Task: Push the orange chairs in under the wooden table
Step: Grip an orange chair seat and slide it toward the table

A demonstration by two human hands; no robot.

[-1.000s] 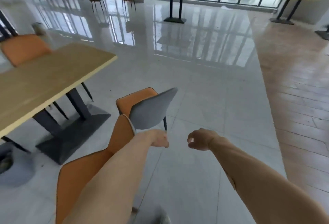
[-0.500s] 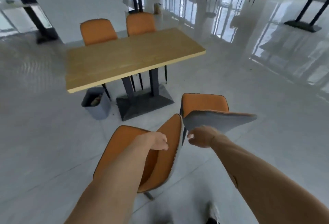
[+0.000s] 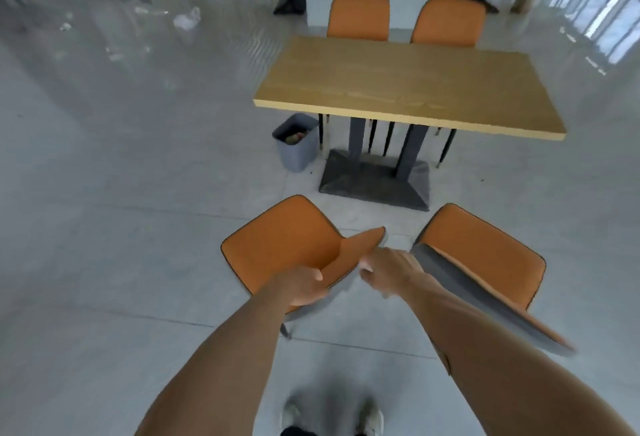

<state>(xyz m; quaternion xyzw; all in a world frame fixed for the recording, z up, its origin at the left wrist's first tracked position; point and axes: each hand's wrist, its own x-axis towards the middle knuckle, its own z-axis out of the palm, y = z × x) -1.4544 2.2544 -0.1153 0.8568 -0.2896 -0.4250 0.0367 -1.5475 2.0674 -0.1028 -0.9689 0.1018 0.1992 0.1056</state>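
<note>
Chairs at the near side: left orange chair (image 3: 287, 248) and right orange chair (image 3: 485, 259) stand clear of the wooden table (image 3: 408, 84), seats facing it, ready for pushing. Left hand (image 3: 301, 288) grips its backrest's top edge, fingers curled over; right hand (image 3: 388, 267) rests at the other backrest's corner, finger closure indiscernible. Two far chairs (image 3: 358, 16) sit tucked in; a grey bin (image 3: 298, 146) flanks the table base (image 3: 375, 181).

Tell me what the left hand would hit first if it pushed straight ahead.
The left hand already grips the near left chair's backrest. Straight ahead lie that chair's seat, then probably the table's dark base; depth is uncertain.
</note>
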